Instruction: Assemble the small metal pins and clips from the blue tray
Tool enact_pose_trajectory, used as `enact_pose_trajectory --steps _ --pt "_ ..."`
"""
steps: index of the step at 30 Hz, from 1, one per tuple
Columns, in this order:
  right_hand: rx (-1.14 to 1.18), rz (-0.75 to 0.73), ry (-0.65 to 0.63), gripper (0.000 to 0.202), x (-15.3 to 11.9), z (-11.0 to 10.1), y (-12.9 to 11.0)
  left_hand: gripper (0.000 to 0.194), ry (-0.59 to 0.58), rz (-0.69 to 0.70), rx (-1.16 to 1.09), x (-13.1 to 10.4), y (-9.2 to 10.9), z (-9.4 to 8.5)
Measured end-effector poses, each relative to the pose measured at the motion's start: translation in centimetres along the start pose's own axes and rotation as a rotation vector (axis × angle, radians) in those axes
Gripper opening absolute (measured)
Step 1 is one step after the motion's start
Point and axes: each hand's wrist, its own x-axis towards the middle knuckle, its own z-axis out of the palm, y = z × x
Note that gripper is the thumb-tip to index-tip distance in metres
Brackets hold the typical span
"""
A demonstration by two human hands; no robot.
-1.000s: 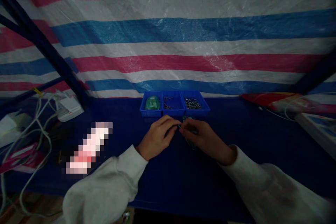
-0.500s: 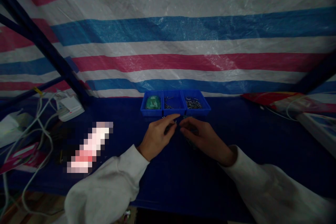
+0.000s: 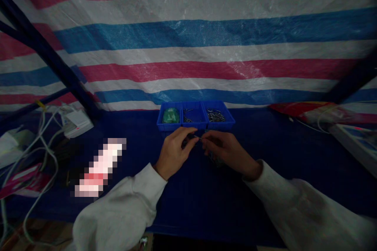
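My left hand is curled, its thumb and fingers closed around one end of a thin, shiny metal piece. Facing it, my right hand has its fingertips pinched at the piece's other end. The piece is too small to name. Beneath the right hand lies a dark heap of small things, mostly hidden. Just beyond both hands stands a row of blue bins: the left bin holds a green packet, the middle bin a few thin metal pieces, and the right bin many short metal pieces.
On the left of the blue table are white cables, a white box and a blurred-out bright object. A red packet and a pale box lie right. A striped sheet hangs behind.
My fingertips have come together at the thin metal piece, which now shows bridging both hands. My right hand has shifted slightly left. The bins look unchanged.
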Motion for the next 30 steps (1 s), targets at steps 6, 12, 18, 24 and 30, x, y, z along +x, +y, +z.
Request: enact_pose_trajectory --steps 6,12,18,24,30 --pt "0.047 0.061 0.134 0.023 2.8 -1.0 0.4 0.019 0.012 -0.019 0.106 0.0 -0.1 -0.2" --pt "-0.014 0.062 0.198 0.027 5.5 -1.2 1.2 0.013 -0.087 -0.025 0.216 0.2 -0.1 -0.4" --pt "-0.374 -0.114 0.155 0.02 2.9 -1.8 1.1 0.018 -0.138 -0.035 0.376 1.2 -0.6 -2.1" --pt "-0.671 -0.264 -0.054 0.016 0.8 -0.4 1.2 0.017 -0.347 0.03 0.391 1.0 -1.6 -2.4" --pt "-0.834 -0.252 -0.083 0.016 0.4 0.9 1.9 0.018 -0.548 0.123 0.374 0.4 -1.8 -1.7"
